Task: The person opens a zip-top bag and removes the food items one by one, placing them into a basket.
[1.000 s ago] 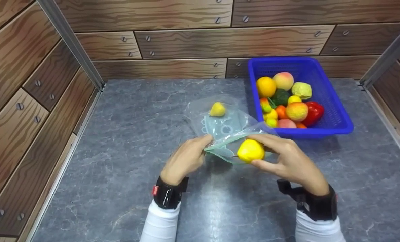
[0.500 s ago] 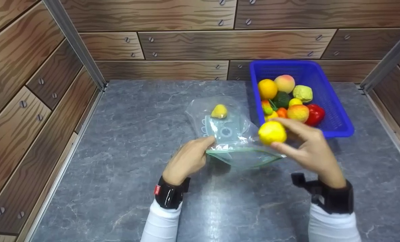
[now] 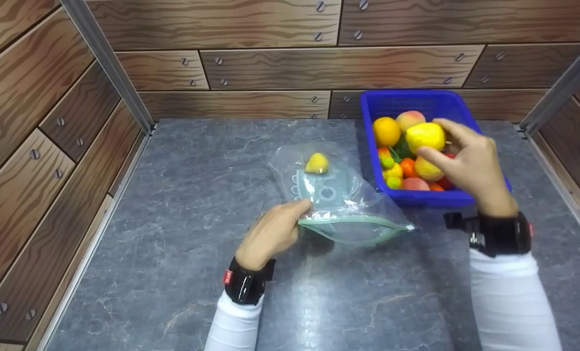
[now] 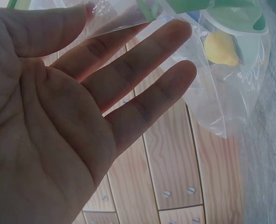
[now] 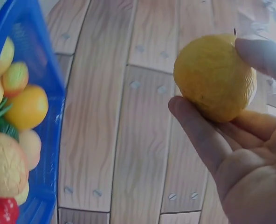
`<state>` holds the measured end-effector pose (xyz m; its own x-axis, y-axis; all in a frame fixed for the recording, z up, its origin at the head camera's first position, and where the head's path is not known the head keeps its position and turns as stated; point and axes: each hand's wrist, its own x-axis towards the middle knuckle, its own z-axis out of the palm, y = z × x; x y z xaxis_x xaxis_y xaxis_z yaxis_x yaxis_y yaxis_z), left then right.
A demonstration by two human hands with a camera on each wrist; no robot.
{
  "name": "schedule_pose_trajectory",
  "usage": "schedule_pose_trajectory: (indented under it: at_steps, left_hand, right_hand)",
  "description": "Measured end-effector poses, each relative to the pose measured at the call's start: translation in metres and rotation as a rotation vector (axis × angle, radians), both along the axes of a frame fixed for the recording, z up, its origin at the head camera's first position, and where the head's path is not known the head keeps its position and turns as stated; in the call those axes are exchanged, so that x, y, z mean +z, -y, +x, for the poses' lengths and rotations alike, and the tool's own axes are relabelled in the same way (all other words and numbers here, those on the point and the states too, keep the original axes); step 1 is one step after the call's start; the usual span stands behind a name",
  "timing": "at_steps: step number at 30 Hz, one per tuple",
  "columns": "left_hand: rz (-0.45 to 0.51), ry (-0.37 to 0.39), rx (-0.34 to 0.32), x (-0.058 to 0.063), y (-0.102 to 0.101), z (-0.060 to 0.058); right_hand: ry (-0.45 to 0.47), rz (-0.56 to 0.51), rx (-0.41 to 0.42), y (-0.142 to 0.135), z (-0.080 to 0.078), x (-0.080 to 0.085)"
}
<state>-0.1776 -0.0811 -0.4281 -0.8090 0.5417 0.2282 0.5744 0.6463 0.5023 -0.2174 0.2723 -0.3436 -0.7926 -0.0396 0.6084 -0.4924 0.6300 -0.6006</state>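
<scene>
A clear zip bag [image 3: 382, 209] with a green seal lies on the grey table, its mouth toward me and parted. Inside it, near the far end, is a small yellow pear-shaped fruit [image 3: 317, 163], also visible in the left wrist view. My left hand [image 3: 272, 234] pinches the left corner of the bag's mouth between thumb and index finger; the other fingers extend loosely. Over the blue basket [image 3: 429, 197], my right hand [image 3: 482, 168] holds a larger yellow pear [image 3: 425, 135] between thumb and fingers. A thin dark stem shows on that pear [image 5: 215, 77] in the right wrist view.
Several fruits and vegetables fill the basket, among them an orange [image 3: 386, 131], a peach [image 3: 410, 120] and a red pepper [image 5: 3, 210]. Wood-patterned walls [image 3: 270, 68] close off the back and sides of the table [image 3: 172, 273].
My right hand has carried the larger pear from the bag's mouth up and right to above the basket, letting go of the bag's right side. The left hand stays at its corner.
</scene>
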Motion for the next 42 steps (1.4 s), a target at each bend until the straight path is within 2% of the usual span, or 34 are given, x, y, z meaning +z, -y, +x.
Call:
schedule_pose_trajectory:
  at_steps: [3, 10, 16, 19, 23, 27, 34, 42]
  left_hand:
    - [-0.001, -0.011, -0.001, 0.0, 0.0, 0.0]
    - [-0.002, -0.005, 0.0, 0.001, 0.001, -0.001]
    - [0.002, -0.011, -0.001, 0.0, 0.001, -0.003]
    - [-0.005, -0.012, 0.002, 0.0, 0.0, -0.003]
    - [-0.02, 0.006, 0.005, 0.0, -0.001, -0.003]
    - [-0.034, 0.034, 0.005, 0.0, -0.002, -0.002]
    - [-0.011, 0.024, -0.003, -0.001, -0.001, -0.001]
    - [-0.006, 0.028, 0.003, -0.002, 0.001, -0.002]
  right_hand:
    - [0.054, 0.025, -0.046, -0.007, -0.014, 0.002]
    - [0.216, 0.169, -0.146, -0.014, -0.042, 0.001]
    - [0.302, 0.252, -0.175, -0.02, -0.068, -0.011]
    - [0.404, 0.282, -0.166, -0.026, -0.078, -0.019]
    - [0.595, 0.308, -0.151, -0.035, -0.089, -0.028]
    - [0.693, 0.337, -0.183, -0.045, -0.096, -0.035]
    - [0.741, 0.322, -0.218, -0.056, -0.101, -0.038]
    - [0.827, 0.303, -0.25, -0.061, -0.099, -0.037]
